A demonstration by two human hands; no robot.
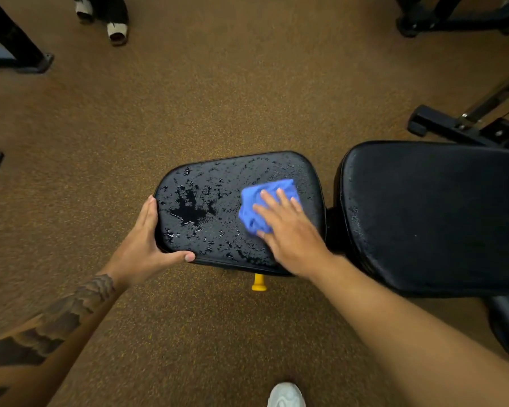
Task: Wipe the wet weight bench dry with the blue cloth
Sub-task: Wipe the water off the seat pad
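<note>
While the right hand (291,233) presses flat, fingers straight, on the bunched blue cloth (265,205), the left hand (147,242) grips the seat pad's (218,207) near corner, thumb curled along its front edge. Water beads and pools between the two hands, and the backrest pad (438,215) lies just right of the cloth hand.

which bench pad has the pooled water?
The small seat pad, where the right hand presses the blue cloth: puddles spread across it. The long back pad beside it shows only fine droplets.
</note>
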